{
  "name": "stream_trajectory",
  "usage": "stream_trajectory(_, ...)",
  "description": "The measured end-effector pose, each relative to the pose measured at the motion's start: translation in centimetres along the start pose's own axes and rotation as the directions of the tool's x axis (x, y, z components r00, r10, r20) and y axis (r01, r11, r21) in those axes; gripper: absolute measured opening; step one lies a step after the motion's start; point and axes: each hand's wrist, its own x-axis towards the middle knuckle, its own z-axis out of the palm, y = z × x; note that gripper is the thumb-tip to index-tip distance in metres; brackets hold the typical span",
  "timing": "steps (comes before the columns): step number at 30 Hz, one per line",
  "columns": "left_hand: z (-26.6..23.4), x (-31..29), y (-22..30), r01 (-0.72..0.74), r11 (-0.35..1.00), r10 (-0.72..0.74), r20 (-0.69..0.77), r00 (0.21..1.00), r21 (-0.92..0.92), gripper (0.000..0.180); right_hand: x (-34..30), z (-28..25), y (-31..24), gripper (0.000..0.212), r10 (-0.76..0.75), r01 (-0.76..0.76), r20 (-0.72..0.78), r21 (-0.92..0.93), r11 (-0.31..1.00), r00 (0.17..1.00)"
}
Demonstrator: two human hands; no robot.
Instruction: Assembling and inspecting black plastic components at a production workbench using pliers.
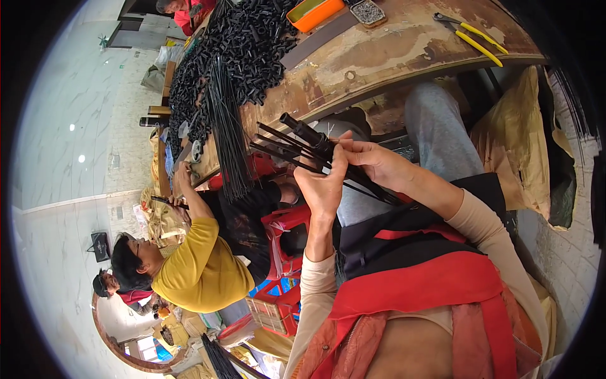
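Observation:
Above my lap, my left hand (323, 184) is closed around a bundle of black rods (273, 149) that fan out toward the left. Among them lies a thicker black tube with a ridged collar (309, 134), pointing up and left. My right hand (379, 165) meets the left one at the collar's near end. Its thumb and fingers are pressed together there; what they pinch is hidden. A thin pale wire-like strand shows by the fingertips. More dark rod lengths run down below my hands toward my lap.
On the wooden table (372, 57) are a pile of short black tubes (233, 50), thin black rods (226, 126) overhanging the edge, an orange box (315, 15), a tray of small metal pieces (368, 12) and yellow-handled pliers (472, 39). A person in yellow (202, 265) works at left.

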Motion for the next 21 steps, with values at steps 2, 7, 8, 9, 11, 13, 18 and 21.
stream_trajectory(2,0.5,0.0,-0.2,-0.009,0.999,0.010,0.009,1.000,-0.049,0.012,-0.5,-0.3,-0.3,0.039,0.023,-0.023,-0.026,0.015,1.000,0.999)
stream_trajectory(7,0.4,-0.1,1.1,0.065,0.990,-0.073,0.062,0.995,0.122,0.014,-3.8,-1.3,-2.4,0.032,-0.216,0.085,-0.063,-0.787,0.611,0.974)
stream_trajectory(8,-0.3,-0.3,0.6,0.061,0.996,-0.066,0.095,0.993,0.058,0.011,-4.5,-1.9,-4.1,0.031,-0.215,0.091,0.008,-0.922,0.376,0.976)
stream_trajectory(9,-0.1,-0.7,0.4,0.113,0.988,-0.106,0.066,0.992,-0.105,0.005,-4.8,-4.0,-6.5,0.023,-0.388,0.261,0.203,-0.960,0.104,0.899)
stream_trajectory(11,0.2,-1.1,0.2,0.114,0.949,-0.087,0.103,0.991,-0.295,0.004,-4.9,-5.3,-14.2,0.021,-0.515,0.001,0.473,-0.737,-0.676,0.715)
stream_trajectory(13,0.3,-1.6,-0.4,0.131,0.931,-0.067,0.194,0.979,-0.340,0.008,-4.9,-7.7,-20.5,0.033,-0.589,-0.375,0.426,-0.487,-0.789,0.687)
stream_trajectory(18,2.8,-1.2,-1.7,0.223,0.787,0.010,0.375,0.927,-0.575,0.028,-6.8,-15.4,-27.2,0.043,-0.644,-0.462,0.195,-0.549,-0.697,0.740)
stream_trajectory(21,2.5,-1.2,-1.6,0.227,0.744,0.005,0.345,0.938,-0.628,0.042,-7.1,-13.6,-25.8,0.041,-0.704,-0.214,0.279,-0.824,-0.525,0.653)
